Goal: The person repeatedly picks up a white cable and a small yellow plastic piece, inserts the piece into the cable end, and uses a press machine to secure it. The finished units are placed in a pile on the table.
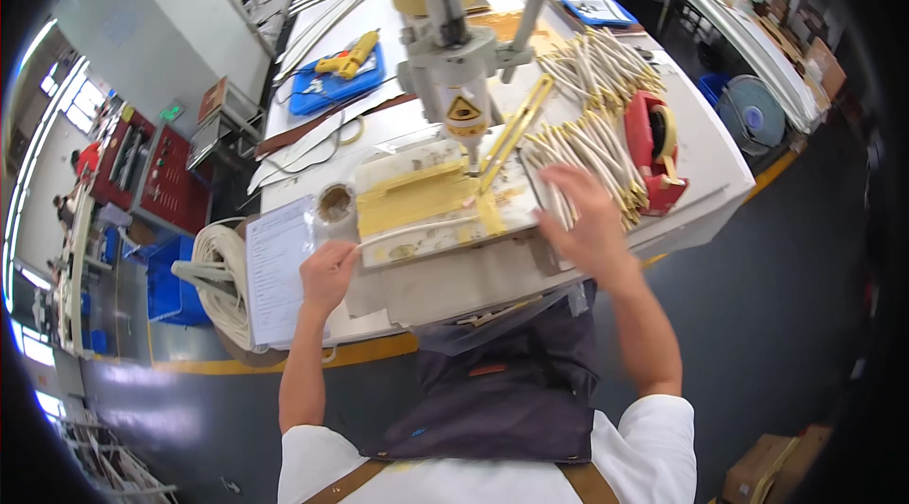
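Station: a white worktop (pixel 701 159) carrying a pale work board (pixel 426 220) smeared with yellow adhesive, set under the nozzle of a stand-mounted dispenser (pixel 453 78).

Left hand (pixel 327 275): closed in a pinch on the near end of a thin white strip (pixel 417 230). The strip lies across the front of the board and reaches into the yellow patch below the nozzle.

Right hand (pixel 589 220): fingers spread and loose, blurred, resting on or just over the near end of the heap of white and yellow strips (pixel 592 140) to the right of the board. Whether it has a piece in its grip cannot be told.

Progress, as judged: one strip is in position at the glue point. The heap on the right is large, so most of the stock looks unprocessed. No separate stack of finished pieces can be made out.

Nearby: a red tape dispenser (pixel 653 149) just beside the heap, and a small open glue pot (pixel 334 204) at the board's left corner.
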The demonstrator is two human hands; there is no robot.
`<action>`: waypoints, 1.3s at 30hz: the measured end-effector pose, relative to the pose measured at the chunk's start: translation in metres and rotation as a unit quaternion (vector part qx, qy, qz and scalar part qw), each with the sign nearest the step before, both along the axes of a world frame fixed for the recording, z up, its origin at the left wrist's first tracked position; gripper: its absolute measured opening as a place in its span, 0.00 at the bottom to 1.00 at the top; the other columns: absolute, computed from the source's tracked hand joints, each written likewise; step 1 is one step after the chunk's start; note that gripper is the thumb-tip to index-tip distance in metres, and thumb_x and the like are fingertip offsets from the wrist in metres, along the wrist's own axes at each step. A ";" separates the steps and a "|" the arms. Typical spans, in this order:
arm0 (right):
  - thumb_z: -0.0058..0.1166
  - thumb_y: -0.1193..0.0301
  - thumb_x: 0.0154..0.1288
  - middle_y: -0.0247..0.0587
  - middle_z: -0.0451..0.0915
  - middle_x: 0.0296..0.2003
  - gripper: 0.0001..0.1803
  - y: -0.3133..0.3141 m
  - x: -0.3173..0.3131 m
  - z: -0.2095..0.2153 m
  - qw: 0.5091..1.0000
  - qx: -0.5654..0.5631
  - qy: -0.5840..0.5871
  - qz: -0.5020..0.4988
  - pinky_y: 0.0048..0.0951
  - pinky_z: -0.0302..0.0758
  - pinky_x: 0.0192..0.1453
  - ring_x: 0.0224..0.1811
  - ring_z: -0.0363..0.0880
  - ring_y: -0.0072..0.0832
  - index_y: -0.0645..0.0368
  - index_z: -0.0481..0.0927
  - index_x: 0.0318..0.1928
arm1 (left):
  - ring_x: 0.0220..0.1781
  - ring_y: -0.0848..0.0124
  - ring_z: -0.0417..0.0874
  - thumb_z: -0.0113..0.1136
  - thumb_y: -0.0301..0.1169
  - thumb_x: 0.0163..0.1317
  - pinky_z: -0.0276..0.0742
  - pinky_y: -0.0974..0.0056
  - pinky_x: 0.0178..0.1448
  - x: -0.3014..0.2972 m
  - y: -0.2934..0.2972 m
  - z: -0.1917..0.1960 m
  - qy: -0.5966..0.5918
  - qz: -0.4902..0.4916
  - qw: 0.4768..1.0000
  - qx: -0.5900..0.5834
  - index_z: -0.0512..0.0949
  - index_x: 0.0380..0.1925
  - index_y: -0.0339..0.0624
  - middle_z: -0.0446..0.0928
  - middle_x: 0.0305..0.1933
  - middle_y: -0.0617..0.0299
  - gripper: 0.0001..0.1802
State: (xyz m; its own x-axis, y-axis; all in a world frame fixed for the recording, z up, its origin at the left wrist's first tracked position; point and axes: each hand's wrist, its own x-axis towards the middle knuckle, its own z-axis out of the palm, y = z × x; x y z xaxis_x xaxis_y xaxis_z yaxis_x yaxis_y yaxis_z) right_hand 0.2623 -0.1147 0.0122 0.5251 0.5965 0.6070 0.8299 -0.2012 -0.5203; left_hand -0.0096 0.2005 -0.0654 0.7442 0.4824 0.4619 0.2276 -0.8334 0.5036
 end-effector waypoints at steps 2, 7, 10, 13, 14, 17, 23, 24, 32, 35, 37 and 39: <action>0.68 0.68 0.59 0.50 0.84 0.48 0.21 -0.037 0.029 0.034 0.994 0.016 0.066 -0.086 0.42 0.78 0.56 0.48 0.84 0.45 0.62 0.83 0.52 | 0.31 0.66 0.84 0.65 0.26 0.63 0.77 0.64 0.37 -0.010 -0.001 -0.002 -0.043 0.008 0.999 -0.027 0.86 0.35 0.36 0.84 0.32 0.56 0.05; 0.61 0.61 0.66 0.49 0.87 0.30 0.19 -0.130 0.114 0.034 0.941 -0.125 0.132 -0.286 0.32 0.81 0.39 0.35 0.87 0.31 0.66 0.89 0.43 | 0.26 0.72 0.81 0.63 0.21 0.63 0.75 0.67 0.32 -0.024 -0.050 0.022 -0.112 -0.005 0.917 -0.382 0.85 0.35 0.30 0.83 0.27 0.58 0.05; 0.60 0.61 0.67 0.37 0.83 0.26 0.18 -0.135 0.120 0.033 0.884 -0.138 0.354 -0.272 0.24 0.71 0.22 0.20 0.77 0.20 0.68 0.88 0.41 | 0.23 0.72 0.79 0.64 0.22 0.64 0.74 0.69 0.28 -0.014 -0.099 0.027 -0.111 -0.075 0.795 -0.591 0.85 0.35 0.28 0.83 0.26 0.57 0.06; 0.60 0.62 0.67 0.34 0.80 0.24 0.16 -0.131 0.125 0.035 0.872 -0.123 0.405 -0.245 0.22 0.67 0.21 0.19 0.73 0.18 0.66 0.88 0.39 | 0.21 0.73 0.78 0.64 0.23 0.65 0.74 0.71 0.26 -0.001 -0.139 0.027 -0.037 -0.125 0.730 -0.670 0.84 0.38 0.27 0.83 0.28 0.55 0.07; 0.62 0.63 0.66 0.31 0.78 0.24 0.14 -0.127 0.124 0.040 0.865 -0.114 0.429 -0.235 0.22 0.64 0.20 0.19 0.71 0.16 0.63 0.88 0.37 | 0.21 0.73 0.78 0.64 0.24 0.66 0.73 0.72 0.26 0.002 -0.151 0.027 -0.012 -0.133 0.709 -0.692 0.84 0.39 0.27 0.83 0.29 0.55 0.08; 0.63 0.63 0.66 0.32 0.80 0.27 0.13 -0.133 0.140 0.029 0.837 -0.086 0.505 -0.191 0.22 0.63 0.20 0.20 0.70 0.16 0.62 0.88 0.38 | 0.18 0.73 0.77 0.63 0.26 0.68 0.72 0.72 0.22 0.015 -0.181 0.029 0.010 -0.181 0.649 -0.739 0.83 0.39 0.27 0.83 0.28 0.52 0.09; 0.60 0.65 0.69 0.46 0.84 0.45 0.18 -0.140 0.124 0.018 0.776 0.103 0.610 -0.119 0.24 0.84 0.37 0.40 0.89 0.36 0.67 0.81 0.51 | 0.21 0.77 0.76 0.64 0.30 0.70 0.69 0.73 0.22 0.033 -0.207 0.034 0.003 -0.197 0.611 -0.767 0.84 0.44 0.31 0.83 0.31 0.58 0.11; 0.59 0.65 0.70 0.48 0.83 0.47 0.19 -0.144 0.121 0.013 0.770 0.131 0.616 -0.105 0.27 0.87 0.41 0.43 0.89 0.40 0.68 0.79 0.53 | 0.20 0.77 0.76 0.63 0.30 0.70 0.68 0.73 0.22 0.036 -0.207 0.035 0.005 -0.189 0.621 -0.760 0.84 0.44 0.31 0.83 0.31 0.58 0.11; 0.59 0.68 0.72 0.50 0.78 0.59 0.20 -0.140 0.070 -0.030 0.794 0.311 0.507 -0.123 0.32 0.86 0.53 0.49 0.86 0.36 0.77 0.79 0.50 | 0.18 0.77 0.76 0.63 0.29 0.70 0.66 0.75 0.19 0.061 -0.202 0.042 0.003 -0.134 0.684 -0.717 0.83 0.44 0.27 0.83 0.31 0.56 0.12; 0.62 0.72 0.70 0.49 0.83 0.52 0.12 -0.138 0.075 -0.060 0.852 0.261 0.419 -0.175 0.28 0.81 0.51 0.48 0.85 0.29 0.73 0.86 0.39 | 0.18 0.77 0.75 0.62 0.29 0.70 0.65 0.75 0.19 0.069 -0.201 0.044 -0.002 -0.130 0.688 -0.714 0.83 0.44 0.27 0.83 0.31 0.57 0.12; 0.62 0.71 0.70 0.48 0.85 0.47 0.12 -0.144 0.086 -0.072 0.897 0.190 0.347 -0.198 0.27 0.79 0.50 0.47 0.84 0.27 0.70 0.87 0.35 | 0.19 0.77 0.74 0.62 0.29 0.71 0.65 0.75 0.19 0.071 -0.200 0.045 -0.005 -0.129 0.693 -0.709 0.83 0.45 0.27 0.83 0.31 0.57 0.12; 0.63 0.69 0.69 0.46 0.86 0.42 0.14 -0.159 0.091 -0.073 0.908 0.168 0.329 -0.196 0.29 0.76 0.48 0.48 0.83 0.28 0.67 0.87 0.28 | 0.19 0.78 0.74 0.61 0.29 0.71 0.64 0.75 0.20 0.074 -0.199 0.047 -0.007 -0.130 0.704 -0.698 0.83 0.45 0.27 0.83 0.31 0.58 0.12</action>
State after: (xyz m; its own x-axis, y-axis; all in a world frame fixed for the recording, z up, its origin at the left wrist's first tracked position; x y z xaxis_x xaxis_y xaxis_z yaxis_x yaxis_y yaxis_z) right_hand 0.3530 -0.2742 -0.0610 0.9721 0.1251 0.1985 0.2165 -0.1520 -0.9644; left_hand 0.0647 0.0018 -0.0181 0.8917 0.3215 -0.3186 0.1455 0.4629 0.8744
